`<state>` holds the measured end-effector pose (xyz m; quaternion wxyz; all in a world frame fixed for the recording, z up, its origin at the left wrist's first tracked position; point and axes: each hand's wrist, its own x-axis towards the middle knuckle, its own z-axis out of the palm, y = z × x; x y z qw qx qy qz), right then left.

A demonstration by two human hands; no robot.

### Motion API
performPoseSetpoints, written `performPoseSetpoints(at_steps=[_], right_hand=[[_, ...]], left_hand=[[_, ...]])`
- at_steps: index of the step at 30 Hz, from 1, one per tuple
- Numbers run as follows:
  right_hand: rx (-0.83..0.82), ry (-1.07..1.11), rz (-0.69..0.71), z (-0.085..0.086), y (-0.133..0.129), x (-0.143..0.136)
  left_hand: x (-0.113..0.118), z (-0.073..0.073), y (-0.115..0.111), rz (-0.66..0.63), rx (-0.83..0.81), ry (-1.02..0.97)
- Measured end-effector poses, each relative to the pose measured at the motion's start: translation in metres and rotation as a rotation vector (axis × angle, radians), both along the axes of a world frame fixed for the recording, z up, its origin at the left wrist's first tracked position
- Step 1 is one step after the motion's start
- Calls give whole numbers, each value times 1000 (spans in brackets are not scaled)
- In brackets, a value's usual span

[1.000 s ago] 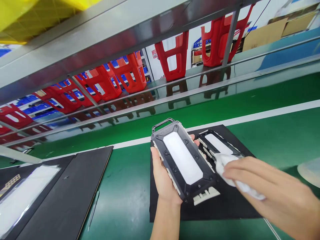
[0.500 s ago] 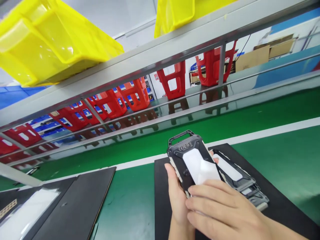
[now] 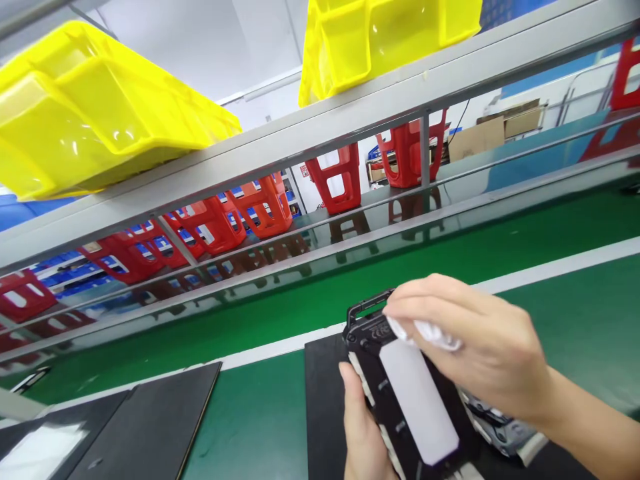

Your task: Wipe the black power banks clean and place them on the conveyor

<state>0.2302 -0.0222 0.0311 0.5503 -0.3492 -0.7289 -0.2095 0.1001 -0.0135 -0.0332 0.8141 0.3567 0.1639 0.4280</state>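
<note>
My left hand (image 3: 364, 430) is closed round the left side of a black rugged handheld device (image 3: 370, 360), thumb along its edge. It has a loop handle at the top, small printed marks and a white rectangular panel (image 3: 420, 403) on the face turned toward me. Over its upper right corner, my right hand (image 3: 480, 343) pinches a crumpled white cloth (image 3: 436, 335). Behind that wrist, more similar devices (image 3: 507, 430) lie on a black mat (image 3: 323, 407), partly hidden. The left fingers are out of sight behind the device.
A green work surface (image 3: 255, 413) carries another black board (image 3: 165, 413) and a white sheet (image 3: 40, 450) at left. A grey rail (image 3: 280, 143) crosses above, bearing yellow bins (image 3: 110, 113). Red stools (image 3: 340, 180) stand upside down beyond it.
My right hand has moved up from the device's lower part to its top corner, bunching the white cloth. The white panel is now uncovered, and the camera view has shifted slightly.
</note>
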Motion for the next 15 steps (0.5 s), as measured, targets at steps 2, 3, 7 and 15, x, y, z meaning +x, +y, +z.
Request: performPoseSetpoints(at_steps=[2, 3, 7, 15], right_hand=[[-45, 36, -54, -2, -1, 9], [-52, 55, -69, -2, -2, 10], [-51, 74, 25, 4, -6, -3], [7, -231, 40, 2, 0, -8]], left_hand=[[-1, 2, -1, -86, -34, -61], [-2, 3, -1, -118, -54, -87], [-6, 5, 0, -43, -58, -155], [-9, 6, -3, 61, -118, -253]])
